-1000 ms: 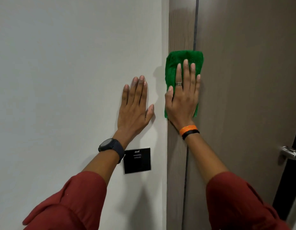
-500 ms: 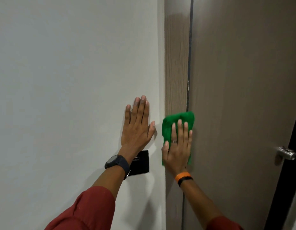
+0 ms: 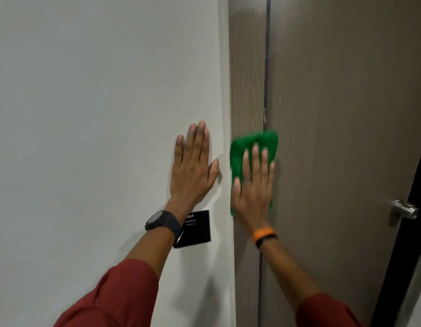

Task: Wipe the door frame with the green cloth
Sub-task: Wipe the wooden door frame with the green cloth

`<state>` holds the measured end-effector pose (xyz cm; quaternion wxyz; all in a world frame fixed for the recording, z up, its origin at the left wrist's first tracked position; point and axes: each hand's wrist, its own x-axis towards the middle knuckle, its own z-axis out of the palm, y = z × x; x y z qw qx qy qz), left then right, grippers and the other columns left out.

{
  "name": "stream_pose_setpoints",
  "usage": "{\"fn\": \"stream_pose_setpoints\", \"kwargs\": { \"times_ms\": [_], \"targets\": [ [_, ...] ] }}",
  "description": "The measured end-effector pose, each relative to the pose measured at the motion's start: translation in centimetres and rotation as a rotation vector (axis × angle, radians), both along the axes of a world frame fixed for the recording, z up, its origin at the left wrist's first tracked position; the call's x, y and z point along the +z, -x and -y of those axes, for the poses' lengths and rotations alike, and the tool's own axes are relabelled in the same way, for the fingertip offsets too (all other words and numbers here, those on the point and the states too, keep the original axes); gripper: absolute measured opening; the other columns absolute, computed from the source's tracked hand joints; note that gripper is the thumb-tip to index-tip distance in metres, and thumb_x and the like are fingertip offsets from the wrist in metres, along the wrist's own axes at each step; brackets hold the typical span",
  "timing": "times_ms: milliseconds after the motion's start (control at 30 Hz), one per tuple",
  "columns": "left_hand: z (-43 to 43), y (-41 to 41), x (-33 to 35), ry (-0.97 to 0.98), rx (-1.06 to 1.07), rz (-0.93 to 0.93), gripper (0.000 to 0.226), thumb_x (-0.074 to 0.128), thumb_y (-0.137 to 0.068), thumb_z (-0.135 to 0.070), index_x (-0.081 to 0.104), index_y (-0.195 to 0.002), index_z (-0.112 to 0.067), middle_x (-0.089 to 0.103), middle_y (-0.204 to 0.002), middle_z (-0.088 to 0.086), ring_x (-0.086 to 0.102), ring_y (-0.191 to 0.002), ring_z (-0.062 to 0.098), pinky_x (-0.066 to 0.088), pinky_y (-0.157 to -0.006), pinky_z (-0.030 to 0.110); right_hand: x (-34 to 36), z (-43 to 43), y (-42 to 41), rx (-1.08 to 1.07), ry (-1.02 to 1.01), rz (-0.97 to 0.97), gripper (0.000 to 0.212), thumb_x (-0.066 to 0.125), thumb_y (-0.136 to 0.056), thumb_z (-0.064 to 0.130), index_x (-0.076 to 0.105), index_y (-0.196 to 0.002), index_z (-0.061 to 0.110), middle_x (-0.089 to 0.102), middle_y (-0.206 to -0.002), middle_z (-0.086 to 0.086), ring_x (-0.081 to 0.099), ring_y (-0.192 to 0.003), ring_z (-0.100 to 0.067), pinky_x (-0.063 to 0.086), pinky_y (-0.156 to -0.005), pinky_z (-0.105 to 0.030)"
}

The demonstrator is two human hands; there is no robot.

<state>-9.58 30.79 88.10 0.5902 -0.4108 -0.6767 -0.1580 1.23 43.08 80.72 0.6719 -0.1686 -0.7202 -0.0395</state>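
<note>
A wood-grain door frame (image 3: 247, 79) runs vertically between the white wall and the brown door. My right hand (image 3: 253, 187) lies flat with fingers spread on the green cloth (image 3: 252, 142), pressing it against the frame and the dark gap beside the door. The cloth is blurred. My left hand (image 3: 193, 168) rests flat and open on the white wall, just left of the frame, holding nothing.
A black switch plate (image 3: 197, 230) sits on the white wall (image 3: 86, 114) below my left wrist. The brown door (image 3: 346, 138) carries a metal handle (image 3: 405, 210) at the right, next to a dark edge.
My right hand slid the green cloth down the frame from high up, then came slightly back up. The left hand stayed on the wall; the view shifted.
</note>
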Motion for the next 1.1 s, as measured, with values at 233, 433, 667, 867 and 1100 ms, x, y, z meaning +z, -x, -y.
{"fn": "stream_pose_setpoints", "kwargs": {
  "times_ms": [233,433,667,867,1100],
  "targets": [
    [-0.1,0.0,-0.1,-0.003,0.007,0.003,0.077,0.033,-0.107,-0.041,0.004,-0.166,-0.002,0.003,-0.176,0.016,0.001,-0.164,0.03,0.0,-0.133,0.048,-12.0,1.4,-1.0,-0.023,0.085,0.172,0.077,0.04,-0.1,0.029,0.007,-0.169,0.019,0.006,-0.178,-0.007,0.005,-0.165,-0.029,-0.003,-0.136,-0.049],
    [-0.1,-0.1,0.7,0.013,-0.019,-0.015,0.077,0.037,-0.107,-0.04,0.006,-0.167,-0.002,0.002,-0.177,0.014,0.002,-0.164,0.029,0.0,-0.134,0.048,3.8,0.6,-0.5,-0.001,-0.066,0.048,0.071,0.04,-0.101,0.03,0.017,-0.167,0.014,0.014,-0.176,-0.012,0.009,-0.165,-0.03,0.004,-0.136,-0.051],
    [-0.5,0.0,5.8,-0.039,-0.034,-0.072,0.074,0.037,-0.108,-0.036,0.009,-0.166,-0.001,0.01,-0.175,0.017,0.008,-0.164,0.03,0.005,-0.134,0.048,21.8,0.7,-0.3,-0.021,-0.106,-0.092,0.063,0.042,-0.102,0.026,0.033,-0.163,0.008,0.03,-0.171,-0.016,0.023,-0.161,-0.037,0.017,-0.133,-0.056],
    [0.0,-0.1,6.3,-0.043,-0.046,-0.026,0.074,0.038,-0.107,-0.036,0.012,-0.166,0.001,0.011,-0.175,0.018,0.01,-0.163,0.031,0.006,-0.134,0.047,18.5,0.9,-0.3,0.007,-0.103,-0.112,0.058,0.044,-0.106,0.022,0.036,-0.161,0.006,0.031,-0.171,-0.017,0.024,-0.161,-0.036,0.015,-0.134,-0.053],
    [2.0,-0.6,1.3,-0.032,-0.128,0.115,0.075,0.043,-0.104,-0.031,0.014,-0.165,0.001,0.011,-0.175,0.017,0.009,-0.163,0.03,-0.002,-0.134,0.041,2.3,1.2,-1.4,0.027,-0.034,-0.029,0.054,0.048,-0.107,0.01,0.038,-0.159,0.01,0.03,-0.168,-0.014,0.023,-0.16,-0.033,0.031,-0.128,-0.059]
  ]
}}
